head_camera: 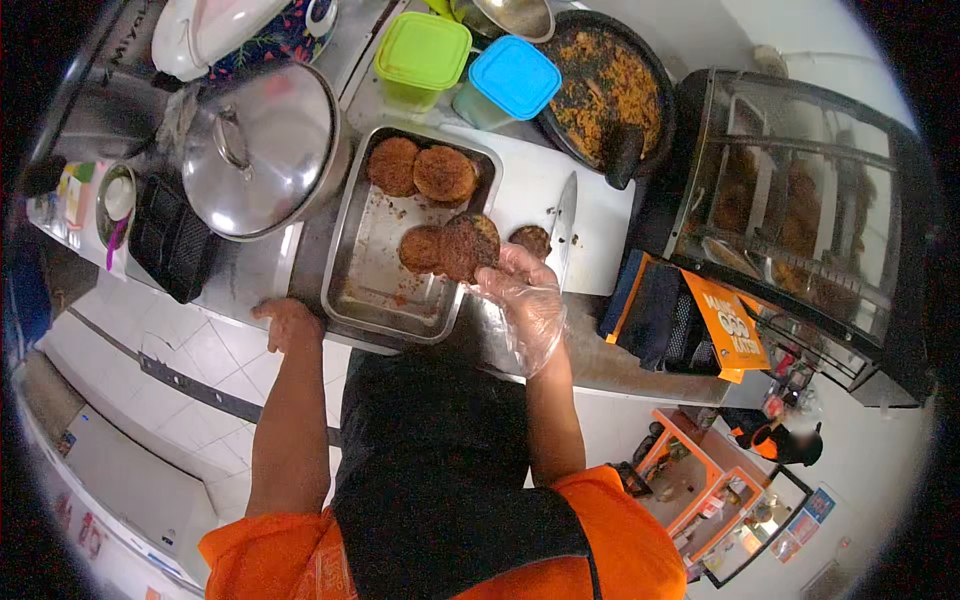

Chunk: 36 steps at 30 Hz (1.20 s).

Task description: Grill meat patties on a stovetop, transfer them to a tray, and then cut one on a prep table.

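Note:
My right hand (525,281), in a clear plastic glove, pinches a browned, crumb-coated patty (471,246) over a rectangular steel tray (337,277). Beneath and left of it, a smaller-looking patty (420,249) is partly covered from view. Two more round patties (444,174) lie side by side at the tray's far end, with loose crumbs around. My left hand (291,322) is bare and rests at the counter's front edge, left of the tray, holding nothing. A dark browned piece (529,241) lies on the white cutting board (600,225), beside a knife (566,214).
Left of the tray stands a large lidded steel pot (259,150), near black plastic containers (169,236). Green-lidded (422,52) and blue-lidded (515,75) tubs stand behind. A stone mortar (600,82) holds orange-brown paste. At right are a glass display case (795,217) and orange packaging (720,322).

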Motion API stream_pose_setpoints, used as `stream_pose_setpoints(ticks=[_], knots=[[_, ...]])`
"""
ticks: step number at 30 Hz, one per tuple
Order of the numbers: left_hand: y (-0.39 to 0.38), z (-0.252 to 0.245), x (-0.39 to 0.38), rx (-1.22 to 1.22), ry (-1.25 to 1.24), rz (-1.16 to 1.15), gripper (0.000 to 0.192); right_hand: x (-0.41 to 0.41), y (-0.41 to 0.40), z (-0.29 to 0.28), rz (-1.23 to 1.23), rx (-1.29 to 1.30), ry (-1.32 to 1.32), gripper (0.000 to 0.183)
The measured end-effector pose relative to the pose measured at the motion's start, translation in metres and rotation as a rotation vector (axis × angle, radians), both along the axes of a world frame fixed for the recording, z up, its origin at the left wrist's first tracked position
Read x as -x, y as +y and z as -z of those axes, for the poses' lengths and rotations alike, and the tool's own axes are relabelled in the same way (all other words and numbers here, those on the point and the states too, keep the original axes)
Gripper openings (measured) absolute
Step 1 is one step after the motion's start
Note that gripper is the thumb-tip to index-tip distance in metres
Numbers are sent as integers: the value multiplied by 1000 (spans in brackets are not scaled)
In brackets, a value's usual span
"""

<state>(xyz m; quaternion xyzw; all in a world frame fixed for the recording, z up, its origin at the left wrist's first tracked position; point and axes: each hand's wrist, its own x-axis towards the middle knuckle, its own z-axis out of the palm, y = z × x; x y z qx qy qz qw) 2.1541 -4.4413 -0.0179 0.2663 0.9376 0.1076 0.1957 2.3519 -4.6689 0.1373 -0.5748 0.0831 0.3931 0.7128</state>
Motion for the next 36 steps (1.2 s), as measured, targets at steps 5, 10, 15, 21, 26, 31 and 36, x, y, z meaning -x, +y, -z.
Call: stream_pose_setpoints(ticks=[5,10,15,21,26,31,36], knots=[[-4,-4,4,7,-22,-29,76,-3,-4,4,-82,-19,-12,37],[-8,-12,1,25,-51,-62,75,-8,-3,7,-103,-118,24,34],[-8,-13,-3,51,-87,-78,75,-15,-4,18,-84,-138,212,27],[-5,-4,1,83,-127,-97,76,-10,2,15,-55,26,36,20],[-8,-30,-21,110,-155,-122,77,-9,-1,25,-84,154,-310,13],[-10,-38,-21,130,-182,-162,79,-10,-5,38,-98,245,-424,10],[-9,-2,7,85,-153,-224,78,-10,-1,39,-73,292,-488,7]])
